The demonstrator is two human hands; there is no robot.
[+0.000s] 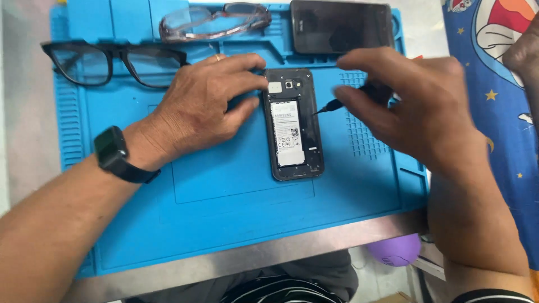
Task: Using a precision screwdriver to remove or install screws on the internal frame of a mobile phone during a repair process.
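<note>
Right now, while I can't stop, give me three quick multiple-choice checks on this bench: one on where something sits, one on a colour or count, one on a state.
1. Where is the opened phone?
A. On the blue mat
B. On the bare steel table
C. In the left hand

2. How many pairs of glasses lie at the mat's far edge?
A. One
B. Two
C. Three

3. What is the state of the phone's back?
A. Cover on
B. Cover off, battery showing
C. Wrapped in tape

Answers:
1 A: it lies flat on the mat, steadied by the left hand.
2 B: the black-framed glasses and the clear glasses.
3 B: the white-labelled battery shows, and the thin tool in the right hand points at its edge.
</note>
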